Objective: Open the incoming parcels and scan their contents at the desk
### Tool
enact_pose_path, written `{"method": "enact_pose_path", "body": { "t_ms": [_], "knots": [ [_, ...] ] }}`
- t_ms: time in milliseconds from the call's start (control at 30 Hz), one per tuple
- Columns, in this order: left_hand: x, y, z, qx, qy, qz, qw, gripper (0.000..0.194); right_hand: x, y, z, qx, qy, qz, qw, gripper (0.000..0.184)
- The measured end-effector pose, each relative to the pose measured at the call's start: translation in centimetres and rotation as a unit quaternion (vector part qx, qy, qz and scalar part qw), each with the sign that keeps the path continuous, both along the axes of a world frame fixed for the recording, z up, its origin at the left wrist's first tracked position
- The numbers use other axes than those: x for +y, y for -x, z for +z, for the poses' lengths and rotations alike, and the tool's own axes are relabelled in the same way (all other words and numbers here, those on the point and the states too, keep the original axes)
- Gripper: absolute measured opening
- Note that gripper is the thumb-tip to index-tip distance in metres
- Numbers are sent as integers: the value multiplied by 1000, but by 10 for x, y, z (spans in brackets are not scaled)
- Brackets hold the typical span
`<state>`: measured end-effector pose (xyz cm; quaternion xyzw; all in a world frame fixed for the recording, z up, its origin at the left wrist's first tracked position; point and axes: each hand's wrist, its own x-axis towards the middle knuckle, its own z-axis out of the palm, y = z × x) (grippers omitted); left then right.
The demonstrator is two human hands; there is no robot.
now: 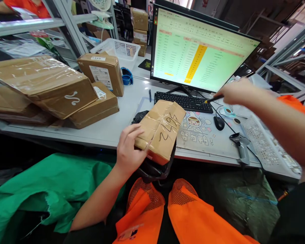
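Observation:
My left hand (129, 149) grips the near left corner of a small taped cardboard parcel (160, 130) with "5627" written on its top. The parcel rests on a black plastic bag (152, 169) at the desk's front edge. My right hand (237, 92) is raised over the right side of the desk, closed on a black marker pen (213, 99) whose tip points left, above the right end of the keyboard (183, 101).
A monitor (200, 51) with a green spreadsheet stands behind the keyboard. A mouse (219, 122), a barcode scanner (240, 144) and a white tray (266, 149) lie right. Taped boxes (51, 88) are piled left, with a white basket (119, 51) behind. A green sack (40, 189) sits below.

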<state>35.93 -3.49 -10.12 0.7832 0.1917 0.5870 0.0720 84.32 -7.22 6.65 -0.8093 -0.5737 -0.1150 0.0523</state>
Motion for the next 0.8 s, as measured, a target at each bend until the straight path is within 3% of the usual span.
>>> {"method": "enact_pose_path", "body": {
  "t_ms": [33,67,167,233,267,333,367,400,467,533,600,667,733,800],
  "knots": [
    [6,3,0,12,10,7,1000,35,-18,7,-25,-6,100,-39,994,17],
    [12,7,0,30,20,10,999,35,-37,17,-52,6,160,-58,985,27],
    [19,13,3,76,29,0,997,29,-83,48,-130,52,178,-91,978,57],
    [18,12,5,86,15,-2,996,26,-97,66,-162,112,165,-124,972,64],
    [17,10,6,87,3,1,996,25,-99,75,-169,136,162,-137,968,66],
    [13,5,6,87,-21,6,996,24,-95,98,-166,159,111,-111,975,67],
    [10,1,5,85,-31,7,996,24,-90,112,-158,162,57,-64,983,65],
    [8,-2,4,82,-37,7,996,24,-83,130,-147,163,-5,4,987,62],
    [4,-7,3,71,-44,10,996,23,-65,169,-121,164,-112,162,967,57],
    [0,-11,2,66,-45,18,997,21,-44,206,-100,142,-129,267,945,52],
    [-3,-12,5,68,-32,26,997,22,-23,231,-90,109,-112,296,942,46],
    [0,-12,10,57,18,37,998,29,-5,239,-90,89,-122,288,946,42],
    [11,-12,13,0,124,63,990,43,4,232,-96,81,-169,264,946,40],
    [28,-15,11,-99,266,76,956,57,3,219,-104,82,-232,226,943,38]
  ]
}}
